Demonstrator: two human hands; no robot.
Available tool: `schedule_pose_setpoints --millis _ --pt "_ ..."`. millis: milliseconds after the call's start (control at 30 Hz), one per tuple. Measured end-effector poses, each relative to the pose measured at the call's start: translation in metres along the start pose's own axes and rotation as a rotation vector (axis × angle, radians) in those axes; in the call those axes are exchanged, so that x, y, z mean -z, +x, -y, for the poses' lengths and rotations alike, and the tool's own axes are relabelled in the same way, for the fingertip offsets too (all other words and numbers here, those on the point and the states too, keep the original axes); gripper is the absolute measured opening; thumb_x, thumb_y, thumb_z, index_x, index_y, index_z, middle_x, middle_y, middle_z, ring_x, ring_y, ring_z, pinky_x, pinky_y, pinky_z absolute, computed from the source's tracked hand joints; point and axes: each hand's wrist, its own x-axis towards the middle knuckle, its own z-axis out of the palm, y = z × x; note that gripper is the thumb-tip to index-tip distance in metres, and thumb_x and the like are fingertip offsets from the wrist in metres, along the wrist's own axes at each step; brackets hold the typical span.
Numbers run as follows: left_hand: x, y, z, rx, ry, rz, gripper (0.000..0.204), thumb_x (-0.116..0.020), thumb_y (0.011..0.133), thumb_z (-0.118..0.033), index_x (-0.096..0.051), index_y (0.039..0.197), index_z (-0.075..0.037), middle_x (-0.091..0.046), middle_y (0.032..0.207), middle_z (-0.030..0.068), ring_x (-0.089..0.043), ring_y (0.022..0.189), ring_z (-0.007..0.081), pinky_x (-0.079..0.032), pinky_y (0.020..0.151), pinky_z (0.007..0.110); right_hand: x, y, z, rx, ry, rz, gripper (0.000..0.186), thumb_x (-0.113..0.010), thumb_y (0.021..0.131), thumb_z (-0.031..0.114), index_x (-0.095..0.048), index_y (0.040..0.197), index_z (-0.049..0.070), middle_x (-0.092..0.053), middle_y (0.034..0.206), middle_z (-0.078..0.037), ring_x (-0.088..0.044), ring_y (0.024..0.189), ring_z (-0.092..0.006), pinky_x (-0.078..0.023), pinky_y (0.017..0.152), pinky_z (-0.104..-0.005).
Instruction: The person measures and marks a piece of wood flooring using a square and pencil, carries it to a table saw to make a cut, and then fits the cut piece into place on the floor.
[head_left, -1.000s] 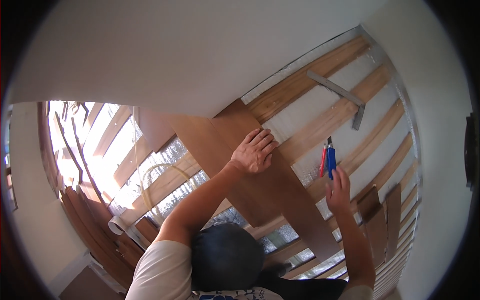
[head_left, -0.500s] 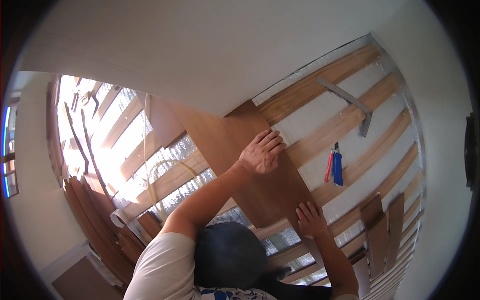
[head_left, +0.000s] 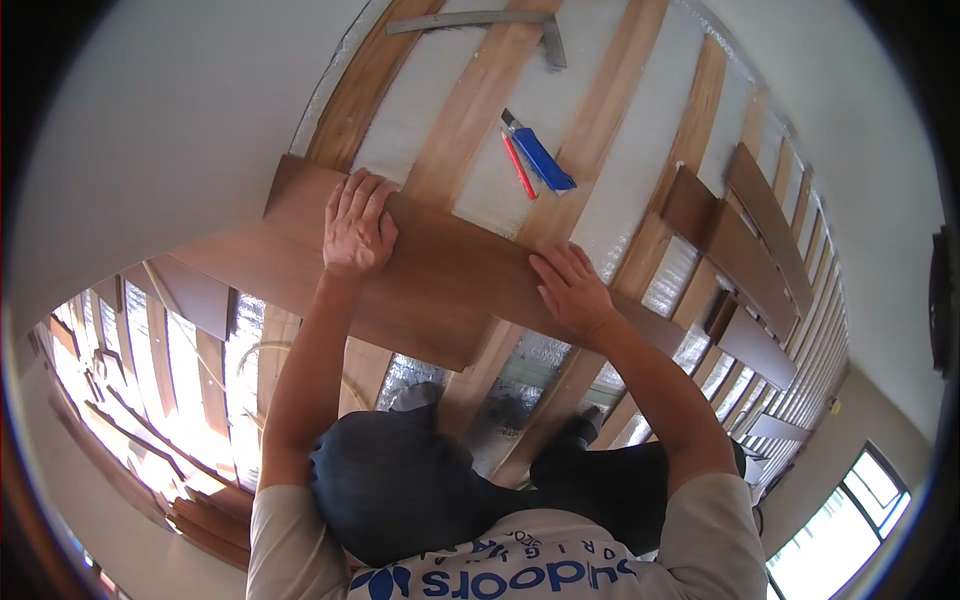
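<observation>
A long brown floorboard (head_left: 450, 245) lies across pale wooden battens, its far-left end at the white wall. My left hand (head_left: 360, 225) rests flat on the board near that end, fingers stretched over its far edge. Farther right along the same board is my right hand (head_left: 575, 290), palm down with fingers extended at the edge. Both hands are open and press on the wood. Against the board's near side lies another brown board (head_left: 420, 330). Beyond the hands, a blue utility knife (head_left: 541, 160) and a red pencil (head_left: 519, 166) lie side by side.
A metal carpenter's square (head_left: 475, 20) lies across the battens (head_left: 480, 90) at the top. Several short board pieces (head_left: 755, 250) are at the right. The white wall (head_left: 180, 120) borders the left. Silver foil (head_left: 530, 355) shows between battens; a pale hose (head_left: 190, 330) curves at left.
The view has turned, so the board now runs more crosswise and the knife and pencil appear higher. Both hands remain on the board.
</observation>
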Motion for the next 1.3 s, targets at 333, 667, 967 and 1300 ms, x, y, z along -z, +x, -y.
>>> schedule_pose_setpoints --millis 333,667,967,1300 --pt "0.014 -0.017 0.020 0.082 -0.120 -0.027 0.040 -0.069 0.086 -0.019 -0.068 0.125 -0.012 -0.064 0.136 0.0072 -0.050 0.143 0.0268 -0.034 0.125 0.047 0.034 -0.121 -0.077 0.230 -0.274 0.230 0.052 -0.061 0.096 0.022 -0.056 0.145 0.003 -0.051 0.156 -0.021 -0.045 0.148 -0.0419 -0.027 0.123 -0.0658" --pt "0.016 -0.030 0.020 0.111 -0.091 -0.085 0.038 -0.063 0.090 -0.021 -0.065 0.127 -0.011 -0.063 0.139 0.0084 -0.047 0.146 0.0283 -0.030 0.127 0.046 -0.037 0.010 0.018 0.304 -0.174 0.229 0.054 -0.056 0.098 0.028 -0.054 0.147 0.005 -0.047 0.159 -0.021 -0.040 0.149 -0.0464 -0.028 0.123 -0.0672" --pt "0.016 -0.046 0.018 0.119 -0.106 -0.076 0.048 -0.055 0.100 -0.032 -0.060 0.142 -0.010 -0.050 0.159 0.0143 -0.041 0.153 0.0313 -0.026 0.130 0.048 -0.038 0.012 0.025 0.298 -0.180 0.169 0.053 -0.058 0.096 0.025 -0.055 0.145 0.006 -0.045 0.161 -0.019 -0.039 0.149 -0.0458 -0.028 0.123 -0.0664" --pt "0.064 -0.124 0.049 0.267 0.032 0.098 0.064 -0.060 0.102 -0.046 -0.049 0.159 -0.019 -0.037 0.171 0.0108 -0.034 0.158 0.0297 -0.027 0.128 0.047 -0.031 0.019 0.028 0.319 -0.135 0.173 0.056 -0.066 0.093 0.023 -0.055 0.146 0.008 -0.047 0.159 -0.017 -0.041 0.146 -0.0435 -0.034 0.121 -0.0644"
